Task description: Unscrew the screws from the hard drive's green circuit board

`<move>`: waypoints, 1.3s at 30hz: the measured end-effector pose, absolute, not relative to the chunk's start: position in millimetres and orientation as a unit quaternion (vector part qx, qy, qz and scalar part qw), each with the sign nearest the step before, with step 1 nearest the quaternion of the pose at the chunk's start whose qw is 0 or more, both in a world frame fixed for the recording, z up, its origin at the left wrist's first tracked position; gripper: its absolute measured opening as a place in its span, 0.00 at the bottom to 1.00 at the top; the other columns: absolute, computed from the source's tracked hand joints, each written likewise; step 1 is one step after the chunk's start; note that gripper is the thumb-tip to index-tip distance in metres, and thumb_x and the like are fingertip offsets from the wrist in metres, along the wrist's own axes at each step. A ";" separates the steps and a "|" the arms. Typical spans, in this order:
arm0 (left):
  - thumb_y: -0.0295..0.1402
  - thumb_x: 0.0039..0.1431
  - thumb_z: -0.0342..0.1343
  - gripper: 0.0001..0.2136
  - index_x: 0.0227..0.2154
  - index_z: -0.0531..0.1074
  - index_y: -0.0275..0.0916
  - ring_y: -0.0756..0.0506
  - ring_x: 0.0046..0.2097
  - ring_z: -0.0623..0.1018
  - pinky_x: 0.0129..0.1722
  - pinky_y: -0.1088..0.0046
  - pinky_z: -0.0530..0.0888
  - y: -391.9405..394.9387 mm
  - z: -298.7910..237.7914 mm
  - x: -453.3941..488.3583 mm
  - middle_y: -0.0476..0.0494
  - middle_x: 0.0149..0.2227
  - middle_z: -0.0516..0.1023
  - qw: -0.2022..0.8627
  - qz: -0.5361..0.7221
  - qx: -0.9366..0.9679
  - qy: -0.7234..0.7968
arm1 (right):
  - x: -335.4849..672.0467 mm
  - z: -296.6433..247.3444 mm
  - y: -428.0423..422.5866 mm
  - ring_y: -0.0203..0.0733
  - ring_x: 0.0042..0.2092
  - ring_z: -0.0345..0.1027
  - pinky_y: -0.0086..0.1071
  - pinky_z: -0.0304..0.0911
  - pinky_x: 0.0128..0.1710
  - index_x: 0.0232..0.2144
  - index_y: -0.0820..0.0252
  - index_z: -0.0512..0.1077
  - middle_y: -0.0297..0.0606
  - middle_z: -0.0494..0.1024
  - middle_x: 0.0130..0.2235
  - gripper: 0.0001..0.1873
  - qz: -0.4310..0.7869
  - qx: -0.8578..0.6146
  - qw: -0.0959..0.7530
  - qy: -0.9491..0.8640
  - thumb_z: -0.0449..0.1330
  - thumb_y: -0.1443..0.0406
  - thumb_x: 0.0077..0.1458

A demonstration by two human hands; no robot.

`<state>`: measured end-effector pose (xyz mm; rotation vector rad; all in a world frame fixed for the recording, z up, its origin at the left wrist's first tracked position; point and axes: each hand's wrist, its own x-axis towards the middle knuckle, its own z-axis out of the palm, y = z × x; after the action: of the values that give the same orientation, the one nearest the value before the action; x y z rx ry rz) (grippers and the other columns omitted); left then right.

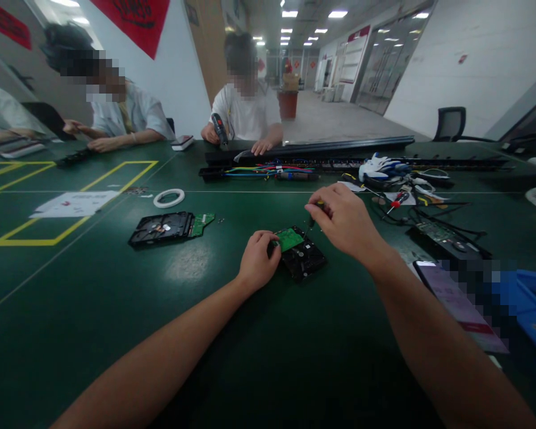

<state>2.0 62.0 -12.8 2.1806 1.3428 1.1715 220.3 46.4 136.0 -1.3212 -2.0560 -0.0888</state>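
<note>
A black hard drive [304,261] lies on the green table [205,333], right in front of the person. A green board [289,239] sits on top of it (only on the far corner). The left hand [258,261] is curled around the left edge of the hard drive and holds it. The right hand [346,223] pinches a small screwdriver [310,223], its tip pointing down at the hard drive. Another drive [163,229] lies well apart to the left, near a white ring [168,198].
</note>
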 end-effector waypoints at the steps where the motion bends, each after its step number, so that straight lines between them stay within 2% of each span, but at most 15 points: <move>1: 0.27 0.66 0.58 0.08 0.46 0.75 0.41 0.39 0.55 0.77 0.59 0.55 0.76 62.1 -12.7 1.9 0.37 0.51 0.76 0.161 0.409 0.765 0.470 | 220.4 136.5 46.2 0.50 0.42 0.70 0.43 0.65 0.44 0.37 0.55 0.75 0.43 0.75 0.39 0.05 -0.034 -0.509 0.339 -0.791 0.58 0.64 0.66; 5: 0.27 0.66 0.58 0.08 0.46 0.75 0.40 0.39 0.55 0.77 0.59 0.55 0.76 62.5 -12.2 1.5 0.37 0.51 0.76 0.162 0.402 0.768 0.472 | 223.4 135.8 48.1 0.52 0.45 0.72 0.44 0.65 0.47 0.39 0.56 0.75 0.45 0.78 0.42 0.05 -0.037 -0.506 0.338 -0.793 0.59 0.67 0.64; 9: 0.28 0.66 0.58 0.08 0.46 0.75 0.41 0.39 0.55 0.77 0.59 0.55 0.76 62.4 -11.9 1.4 0.38 0.51 0.76 0.164 0.402 0.765 0.476 | 225.5 132.4 50.2 0.53 0.47 0.73 0.46 0.65 0.49 0.46 0.57 0.74 0.47 0.80 0.47 0.11 -0.042 -0.511 0.343 -0.787 0.58 0.69 0.62; 13: 0.27 0.66 0.58 0.08 0.46 0.75 0.40 0.39 0.55 0.77 0.59 0.54 0.76 62.0 -11.9 1.3 0.37 0.51 0.76 0.161 0.402 0.767 0.474 | 222.9 132.8 48.9 0.51 0.41 0.71 0.45 0.65 0.45 0.41 0.57 0.75 0.45 0.79 0.40 0.07 -0.048 -0.519 0.341 -0.783 0.57 0.67 0.63; 16: 0.27 0.65 0.58 0.08 0.46 0.75 0.41 0.38 0.55 0.77 0.59 0.54 0.76 61.6 -11.6 1.1 0.38 0.50 0.76 0.160 0.404 0.768 0.470 | 220.4 136.0 46.2 0.51 0.41 0.70 0.45 0.64 0.45 0.37 0.54 0.74 0.43 0.77 0.38 0.06 -0.039 -0.514 0.343 -0.785 0.57 0.65 0.65; 21: 0.28 0.66 0.58 0.09 0.47 0.75 0.41 0.38 0.55 0.77 0.58 0.54 0.76 61.5 -10.6 1.1 0.37 0.51 0.76 0.164 0.397 0.767 0.477 | 220.6 137.3 46.2 0.52 0.44 0.71 0.45 0.65 0.46 0.36 0.53 0.75 0.43 0.77 0.39 0.06 -0.025 -0.509 0.334 -0.793 0.57 0.66 0.65; 27: 0.27 0.66 0.58 0.09 0.47 0.75 0.41 0.38 0.56 0.77 0.59 0.54 0.76 61.9 -11.6 1.6 0.38 0.51 0.76 0.165 0.394 0.765 0.482 | 222.7 131.7 50.1 0.54 0.49 0.73 0.47 0.66 0.51 0.45 0.58 0.74 0.48 0.80 0.47 0.10 -0.033 -0.502 0.345 -0.792 0.57 0.69 0.63; 32: 0.27 0.65 0.59 0.09 0.47 0.76 0.41 0.39 0.56 0.77 0.59 0.54 0.76 61.7 -11.8 1.7 0.38 0.51 0.76 0.164 0.400 0.763 0.480 | 221.4 134.0 48.0 0.50 0.42 0.71 0.44 0.65 0.46 0.39 0.56 0.74 0.44 0.78 0.41 0.06 -0.036 -0.507 0.341 -0.791 0.56 0.68 0.63; 39: 0.28 0.66 0.58 0.08 0.46 0.76 0.41 0.39 0.56 0.77 0.59 0.54 0.76 62.0 -10.9 1.4 0.38 0.51 0.76 0.166 0.400 0.766 0.475 | 221.9 137.2 47.6 0.52 0.45 0.72 0.44 0.65 0.47 0.36 0.54 0.74 0.43 0.79 0.39 0.06 -0.027 -0.501 0.327 -0.801 0.57 0.66 0.66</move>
<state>1.4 62.0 -10.9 2.1813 1.3538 1.1399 221.9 47.6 137.2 -1.3112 -2.0978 -0.0714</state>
